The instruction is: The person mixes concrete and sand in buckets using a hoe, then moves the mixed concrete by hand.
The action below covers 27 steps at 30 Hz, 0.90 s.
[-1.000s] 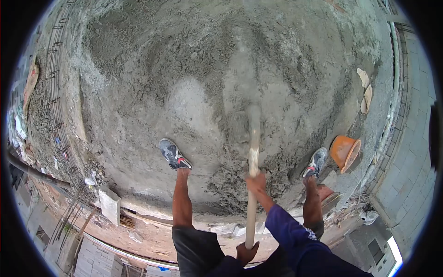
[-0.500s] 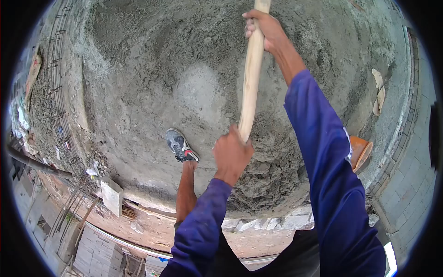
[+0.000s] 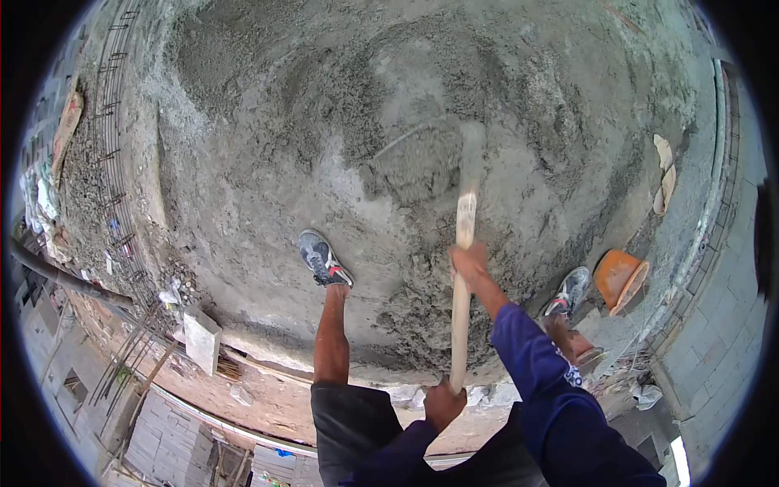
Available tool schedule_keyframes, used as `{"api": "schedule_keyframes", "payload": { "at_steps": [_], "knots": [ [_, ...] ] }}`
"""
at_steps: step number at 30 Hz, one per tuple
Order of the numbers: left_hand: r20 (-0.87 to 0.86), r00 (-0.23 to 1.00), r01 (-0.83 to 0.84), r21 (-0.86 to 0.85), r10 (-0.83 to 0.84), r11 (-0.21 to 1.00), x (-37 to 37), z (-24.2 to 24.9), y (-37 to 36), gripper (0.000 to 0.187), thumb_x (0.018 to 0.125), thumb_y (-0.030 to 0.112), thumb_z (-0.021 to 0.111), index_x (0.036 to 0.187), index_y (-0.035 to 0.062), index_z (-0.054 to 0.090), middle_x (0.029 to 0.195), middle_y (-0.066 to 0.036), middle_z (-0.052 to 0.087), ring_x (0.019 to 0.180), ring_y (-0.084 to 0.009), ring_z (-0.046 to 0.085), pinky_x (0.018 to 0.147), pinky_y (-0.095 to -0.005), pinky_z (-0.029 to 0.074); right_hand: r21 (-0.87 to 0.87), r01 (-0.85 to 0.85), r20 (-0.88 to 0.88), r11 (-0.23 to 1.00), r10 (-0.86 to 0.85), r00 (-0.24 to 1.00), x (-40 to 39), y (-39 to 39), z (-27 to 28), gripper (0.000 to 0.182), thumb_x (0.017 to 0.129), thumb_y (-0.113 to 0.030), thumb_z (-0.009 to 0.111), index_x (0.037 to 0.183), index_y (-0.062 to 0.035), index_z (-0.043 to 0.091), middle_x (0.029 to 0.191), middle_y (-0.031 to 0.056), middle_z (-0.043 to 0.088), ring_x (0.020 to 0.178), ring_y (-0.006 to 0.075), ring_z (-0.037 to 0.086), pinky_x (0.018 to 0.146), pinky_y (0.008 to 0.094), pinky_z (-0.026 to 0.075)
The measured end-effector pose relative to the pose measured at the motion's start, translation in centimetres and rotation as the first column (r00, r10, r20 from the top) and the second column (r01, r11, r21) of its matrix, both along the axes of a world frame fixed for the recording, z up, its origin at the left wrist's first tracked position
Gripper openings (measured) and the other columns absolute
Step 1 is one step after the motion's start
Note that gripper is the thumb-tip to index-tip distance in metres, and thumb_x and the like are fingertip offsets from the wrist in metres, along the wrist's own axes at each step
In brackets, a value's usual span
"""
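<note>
My right hand (image 3: 469,261) is wrapped round the middle of a pale wooden handle. My left hand (image 3: 445,404) grips the same handle at its lower end, close to my legs. The handle belongs to a hoe (image 3: 465,213), whose grey-coated head is blurred by motion. Its wide blade lies to the left of the handle, with a clump of wet mortar (image 3: 418,166) against it. Around the blade spreads a broad bed of wet grey mortar (image 3: 268,154). A rougher, lumpy heap (image 3: 430,321) lies beside the handle, nearer to me.
My shoes stand in the mortar, the left shoe (image 3: 323,258) left of the handle and the right shoe (image 3: 572,286) near an orange bucket (image 3: 618,280) lying tipped. Steel reinforcement bars (image 3: 109,154) run along the left. A pale block (image 3: 200,339) and a crumpled paper strip (image 3: 665,174) lie at the edges.
Both hands have pulled the hoe back towards my body. Its blade has come into view with mortar against it. The orange bucket and my right shoe show more fully.
</note>
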<state>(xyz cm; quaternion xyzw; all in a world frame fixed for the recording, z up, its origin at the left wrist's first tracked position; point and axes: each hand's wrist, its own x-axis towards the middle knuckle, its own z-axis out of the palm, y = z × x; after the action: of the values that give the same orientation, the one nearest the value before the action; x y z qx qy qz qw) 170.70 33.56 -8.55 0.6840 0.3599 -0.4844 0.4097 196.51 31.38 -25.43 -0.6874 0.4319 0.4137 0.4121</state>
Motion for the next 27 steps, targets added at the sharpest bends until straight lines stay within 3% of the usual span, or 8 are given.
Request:
{"api": "schedule_keyframes", "payload": {
  "at_steps": [3, 7, 9, 11, 13, 18, 22, 27],
  "knots": [
    [-0.188, 0.977, 0.094, -0.056, -0.103, 0.994, -9.9, 3.4, -1.5, 0.038, 0.077, 0.035, 0.07, 0.101, 0.006, 0.064, 0.077, -0.021, 0.069, 0.075, -0.0417, 0.069, 0.07, -0.0524, 0.056, -0.001, 0.118, -0.05, 0.993, -0.118, 0.992, -12.7, -4.2, 0.5, 0.015, 0.082, 0.0, 0.061, 0.096, 0.0004, 0.055, 0.064, 0.0052, 0.054, 0.043, 0.0157, 0.051, 0.037, 0.0339, 0.04],
    [-0.243, 0.968, 0.029, -0.137, -0.062, 0.99, -17.8, 6.4, -1.4, 0.038, 0.079, 0.039, 0.068, 0.101, 0.0086, 0.062, 0.077, -0.02, 0.07, 0.072, -0.0416, 0.069, 0.068, -0.0538, 0.056, -0.088, 0.22, -0.041, 0.972, -0.224, 0.974, -18.0, -3.3, 6.5, 0.017, 0.081, 0.001, 0.061, 0.094, -0.0014, 0.051, 0.062, 0.0063, 0.053, 0.04, 0.0152, 0.049, 0.036, 0.0323, 0.042],
    [-0.212, 0.974, 0.056, -0.104, -0.077, 0.993, -15.4, 4.9, 0.3, 0.034, 0.076, 0.036, 0.071, 0.097, 0.0088, 0.066, 0.072, -0.016, 0.069, 0.07, -0.0378, 0.069, 0.068, -0.0499, 0.056, 0.026, 0.268, -0.022, 0.963, -0.267, 0.963, -13.7, -0.4, 8.0, 0.014, 0.081, 0.002, 0.061, 0.091, -0.001, 0.051, 0.061, 0.0064, 0.053, 0.039, 0.0155, 0.048, 0.036, 0.0321, 0.042],
    [0.109, 0.992, 0.056, 0.126, -0.07, 0.99, -10.4, -0.4, 2.7, 0.028, 0.074, 0.031, 0.074, 0.088, 0.0092, 0.063, 0.062, -0.015, 0.064, 0.057, -0.0365, 0.066, 0.054, -0.0469, 0.053, 0.267, 0.269, 0.017, 0.926, -0.283, 0.959, -7.2, 2.2, 5.9, 0.009, 0.081, 0.002, 0.059, 0.084, 0.0002, 0.051, 0.058, 0.0067, 0.051, 0.037, 0.0164, 0.046, 0.035, 0.0327, 0.041],
    [0.279, 0.952, 0.03, 0.32, -0.124, 0.947, -2.5, -6.3, 6.9, 0.028, 0.074, 0.028, 0.074, 0.091, 0.0108, 0.059, 0.06, -0.015, 0.064, 0.057, -0.0363, 0.066, 0.052, -0.0491, 0.051, 0.459, 0.182, 0.128, 0.87, -0.268, 0.955, 2.7, 8.4, 4.3, 0.011, 0.081, 0.001, 0.06, 0.086, 0.002, 0.051, 0.059, 0.0058, 0.05, 0.04, 0.0142, 0.047, 0.036, 0.0313, 0.042],
    [0.354, 0.933, -0.062, 0.337, -0.066, 0.939, 20.8, -10.4, 19.9, 0.041, 0.075, 0.022, 0.074, 0.108, 0.0012, 0.059, 0.08, -0.024, 0.069, 0.077, -0.0416, 0.069, 0.068, -0.0499, 0.056, 0.638, -0.028, 0.381, 0.77, -0.283, 0.88, 22.7, 22.0, -3.2, 0.02, 0.08, 0.0, 0.067, 0.093, 0.003, 0.052, 0.063, 0.0058, 0.052, 0.046, 0.0149, 0.051, 0.04, 0.0325, 0.046],
    [0.285, 0.957, -0.109, 0.166, 0.058, 0.98, 24.3, -8.9, 18.9, 0.039, 0.076, 0.019, 0.072, 0.105, -0.0044, 0.063, 0.084, -0.029, 0.068, 0.082, -0.044, 0.069, 0.073, -0.0484, 0.057, 0.369, -0.1, 0.316, 0.924, -0.023, 0.949, 24.5, 22.7, -5.3, 0.014, 0.077, -0.001, 0.064, 0.086, 0.0083, 0.057, 0.06, 0.0102, 0.055, 0.044, 0.019, 0.053, 0.039, 0.0351, 0.046],
    [0.207, 0.96, -0.193, -0.003, 0.189, 0.981, 10.5, -6.2, 10.7, 0.037, 0.075, 0.018, 0.07, 0.103, -0.0055, 0.063, 0.088, -0.028, 0.069, 0.085, -0.0445, 0.068, 0.079, -0.0481, 0.056, -0.027, -0.221, 0.208, 0.975, 0.221, 0.953, 10.9, 14.4, -5.4, 0.024, 0.078, -0.007, 0.06, 0.09, 0.0146, 0.061, 0.065, 0.0178, 0.063, 0.05, 0.0257, 0.063, 0.041, 0.0413, 0.049]
  ]
}}
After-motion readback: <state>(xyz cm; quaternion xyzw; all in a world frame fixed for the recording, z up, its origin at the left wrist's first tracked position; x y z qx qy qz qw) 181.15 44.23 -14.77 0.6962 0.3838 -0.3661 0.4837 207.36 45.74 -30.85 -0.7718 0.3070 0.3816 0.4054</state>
